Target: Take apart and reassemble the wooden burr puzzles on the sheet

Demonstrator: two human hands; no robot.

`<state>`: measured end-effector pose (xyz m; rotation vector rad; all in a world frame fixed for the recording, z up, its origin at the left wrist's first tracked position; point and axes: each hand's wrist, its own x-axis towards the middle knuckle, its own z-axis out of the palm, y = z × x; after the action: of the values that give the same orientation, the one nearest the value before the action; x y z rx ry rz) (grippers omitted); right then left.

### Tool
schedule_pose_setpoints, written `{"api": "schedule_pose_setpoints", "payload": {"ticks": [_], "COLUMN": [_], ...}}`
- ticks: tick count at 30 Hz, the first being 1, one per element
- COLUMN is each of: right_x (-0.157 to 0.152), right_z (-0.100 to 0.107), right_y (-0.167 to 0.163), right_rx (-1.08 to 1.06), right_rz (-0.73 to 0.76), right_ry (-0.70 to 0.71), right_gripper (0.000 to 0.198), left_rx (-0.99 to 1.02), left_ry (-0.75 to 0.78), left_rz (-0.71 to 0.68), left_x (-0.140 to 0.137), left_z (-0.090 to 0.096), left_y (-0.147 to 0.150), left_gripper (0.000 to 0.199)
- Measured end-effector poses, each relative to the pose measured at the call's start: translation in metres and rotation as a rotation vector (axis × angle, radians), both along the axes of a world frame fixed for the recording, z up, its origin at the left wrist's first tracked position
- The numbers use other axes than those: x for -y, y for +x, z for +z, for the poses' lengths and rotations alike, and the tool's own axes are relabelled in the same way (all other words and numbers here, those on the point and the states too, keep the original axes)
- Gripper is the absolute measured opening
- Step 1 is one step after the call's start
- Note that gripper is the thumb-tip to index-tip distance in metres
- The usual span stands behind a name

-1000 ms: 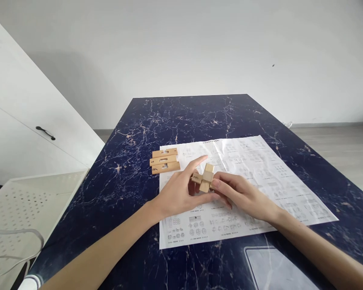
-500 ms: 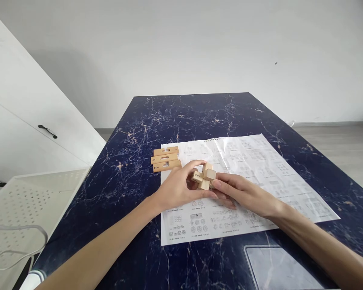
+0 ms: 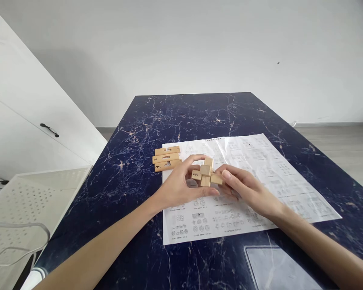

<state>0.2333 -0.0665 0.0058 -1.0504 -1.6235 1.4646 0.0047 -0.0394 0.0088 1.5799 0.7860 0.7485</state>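
Observation:
A pale wooden burr puzzle [image 3: 205, 170] of interlocked blocks is held above the printed sheet, with a "3" written on its left-facing block. My left hand [image 3: 180, 183] grips it from the left, index finger over its far end and thumb along its near side. On the other side, my right hand [image 3: 242, 181] has thumb and fingers closed at the block sticking out to the right; the fingers behind it are partly hidden. Beyond my left hand lie several notched wooden bars [image 3: 167, 158], side by side and marked with numbers.
A large white paper sheet [image 3: 251, 217] with small puzzle diagrams covers part of the dark blue marble-patterned table [image 3: 181, 117]. A clear rectangular mat or panel [image 3: 278, 268] lies at the near right edge. To the left stand a white cabinet [image 3: 33, 121] and a perforated surface [image 3: 27, 201] with cables.
The puzzle has turned in my hands, so its right block now shows more. My right thumb has shifted a little right and up. The camera view has moved slightly.

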Motion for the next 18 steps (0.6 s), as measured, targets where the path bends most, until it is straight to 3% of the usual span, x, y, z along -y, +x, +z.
{"api": "schedule_pose_setpoints", "payload": {"ticks": [4, 10, 18], "right_x": [0.002, 0.001, -0.001], "right_z": [-0.005, -0.001, -0.004], "right_y": [0.000, 0.000, 0.001], "right_rx": [-0.092, -0.066, -0.057], "right_rz": [-0.111, 0.033, -0.060], "right_ry": [0.057, 0.017, 0.135], "right_gripper": [0.041, 0.034, 0.030], "left_rx": [0.095, 0.213, 0.115], "left_ry": [-0.060, -0.103, -0.111], "left_rz": [-0.072, -0.200, -0.216], "left_x": [-0.001, -0.006, -0.002], "left_z": [-0.001, -0.009, -0.004], "left_y": [-0.002, -0.003, -0.001], "left_gripper": [0.075, 0.078, 0.062]}}
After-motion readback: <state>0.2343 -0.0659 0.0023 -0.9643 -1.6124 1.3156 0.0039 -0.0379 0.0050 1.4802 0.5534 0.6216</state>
